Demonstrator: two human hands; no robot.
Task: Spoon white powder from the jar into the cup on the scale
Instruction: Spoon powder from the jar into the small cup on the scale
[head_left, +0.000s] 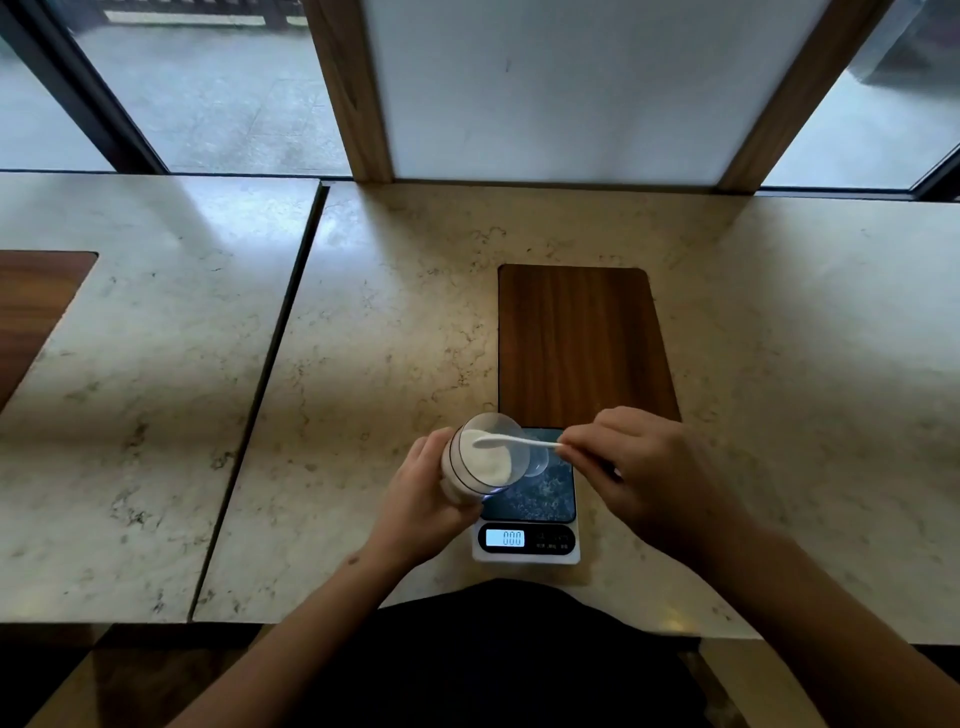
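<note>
My left hand (415, 499) grips a clear jar (480, 460) of white powder, tilted with its mouth toward the right, over the left edge of the scale (527, 512). My right hand (639, 462) pinches the handle of a white spoon (511, 442), whose bowl reaches into the jar's mouth onto the powder. A small clear cup (539, 461) stands on the scale's dark platform, partly hidden behind the jar. The scale's lit display (505, 538) reads 000.
The scale sits on a marble counter (395, 332) near its front edge. A dark wooden inlay panel (582, 343) lies just beyond the scale. A seam (270, 374) splits the counter from the slab at left. Windows and a white wall panel stand behind.
</note>
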